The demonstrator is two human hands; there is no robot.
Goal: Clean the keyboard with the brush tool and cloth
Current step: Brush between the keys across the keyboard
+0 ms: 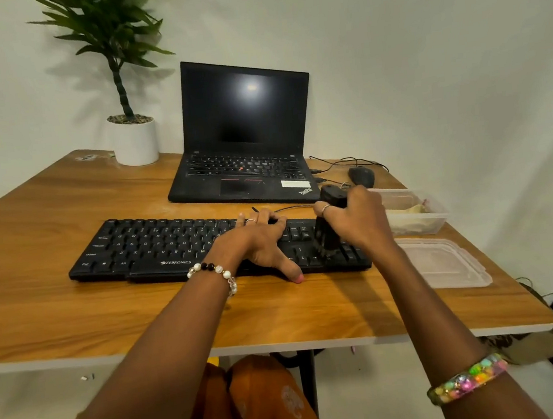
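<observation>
A black keyboard (155,245) lies across the wooden table (74,318) in front of me. My left hand (258,242) rests flat on its middle keys, fingers spread and the thumb down on the table at the front edge. My right hand (359,220) grips a black brush tool (328,234) upright, its bristles down on the keys at the keyboard's right end. A pale cloth (406,211) appears to lie inside a clear plastic box (418,226) to the right.
A black open laptop (246,137) stands behind the keyboard, with a black mouse (362,176) and cables to its right. A potted plant (134,139) sits at the back left. The box's clear lid (443,262) lies near the table's right edge.
</observation>
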